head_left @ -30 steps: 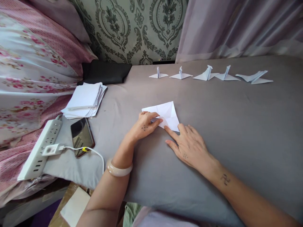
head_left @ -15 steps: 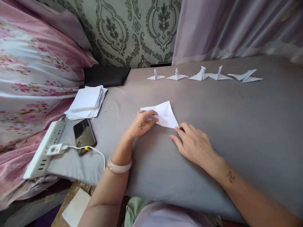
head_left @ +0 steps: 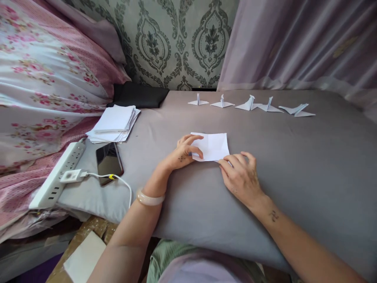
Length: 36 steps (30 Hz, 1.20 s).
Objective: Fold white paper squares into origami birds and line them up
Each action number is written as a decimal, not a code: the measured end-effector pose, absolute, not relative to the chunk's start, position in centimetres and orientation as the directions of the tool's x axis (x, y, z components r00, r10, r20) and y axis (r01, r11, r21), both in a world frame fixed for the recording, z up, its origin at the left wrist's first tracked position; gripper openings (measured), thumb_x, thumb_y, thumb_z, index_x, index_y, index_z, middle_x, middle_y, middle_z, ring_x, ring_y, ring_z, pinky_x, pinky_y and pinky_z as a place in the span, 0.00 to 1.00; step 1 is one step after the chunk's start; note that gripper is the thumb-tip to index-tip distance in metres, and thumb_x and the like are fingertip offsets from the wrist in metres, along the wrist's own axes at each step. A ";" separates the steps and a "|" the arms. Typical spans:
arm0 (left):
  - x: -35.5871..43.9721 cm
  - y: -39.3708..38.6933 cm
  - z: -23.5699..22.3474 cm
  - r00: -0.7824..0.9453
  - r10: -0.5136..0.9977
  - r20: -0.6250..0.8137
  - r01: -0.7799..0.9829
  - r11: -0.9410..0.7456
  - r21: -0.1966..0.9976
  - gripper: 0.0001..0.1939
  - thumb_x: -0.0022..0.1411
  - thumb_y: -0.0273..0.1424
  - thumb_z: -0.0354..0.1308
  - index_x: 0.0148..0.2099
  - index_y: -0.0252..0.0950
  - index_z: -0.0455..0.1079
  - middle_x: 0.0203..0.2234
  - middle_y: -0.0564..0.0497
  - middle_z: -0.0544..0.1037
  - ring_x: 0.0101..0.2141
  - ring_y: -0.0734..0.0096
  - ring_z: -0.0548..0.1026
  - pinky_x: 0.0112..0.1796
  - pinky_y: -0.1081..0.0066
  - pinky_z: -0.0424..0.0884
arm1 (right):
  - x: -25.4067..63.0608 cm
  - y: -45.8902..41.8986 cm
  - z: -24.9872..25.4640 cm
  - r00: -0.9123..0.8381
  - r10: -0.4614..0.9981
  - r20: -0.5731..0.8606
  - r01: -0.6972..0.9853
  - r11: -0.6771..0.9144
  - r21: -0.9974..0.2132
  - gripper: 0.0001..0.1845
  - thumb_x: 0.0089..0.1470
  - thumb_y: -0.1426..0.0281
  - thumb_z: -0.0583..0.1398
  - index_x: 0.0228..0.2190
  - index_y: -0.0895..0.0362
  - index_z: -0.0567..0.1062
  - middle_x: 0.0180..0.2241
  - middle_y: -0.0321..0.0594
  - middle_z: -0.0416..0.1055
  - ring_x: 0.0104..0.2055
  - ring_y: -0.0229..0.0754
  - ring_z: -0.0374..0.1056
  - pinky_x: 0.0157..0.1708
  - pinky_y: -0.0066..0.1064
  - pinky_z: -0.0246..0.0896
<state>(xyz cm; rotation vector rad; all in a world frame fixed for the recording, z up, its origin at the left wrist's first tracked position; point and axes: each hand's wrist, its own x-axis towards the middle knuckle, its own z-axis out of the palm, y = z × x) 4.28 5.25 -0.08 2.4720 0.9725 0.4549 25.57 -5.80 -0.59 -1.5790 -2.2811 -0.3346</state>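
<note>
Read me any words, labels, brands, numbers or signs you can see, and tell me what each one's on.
No readable words, brands or numbers.
Charger plug: faint grey print, too small to read.
Right forearm: a dark, hooked-cross-like sign.
Left hand: small dark marks, no letters.
Right hand: marks too faint to make out.
Creased paper: no writing visible.

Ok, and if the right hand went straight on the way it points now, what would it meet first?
The white paper: the right hand appears to touch its near right corner. Beyond that, the left hand seems next in line, though depth is hard to judge.
</note>
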 end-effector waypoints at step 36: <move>1.7 1.5 -2.2 0.406 0.901 0.150 0.691 -0.410 0.595 0.08 0.62 0.29 0.56 0.39 0.37 0.77 0.38 0.47 0.76 0.40 0.63 0.72 0.43 0.65 0.68 | 20.3 2.5 7.0 -0.338 0.812 -0.476 0.888 0.443 0.126 0.16 0.60 0.70 0.51 0.35 0.59 0.78 0.38 0.49 0.77 0.40 0.48 0.72 0.30 0.33 0.49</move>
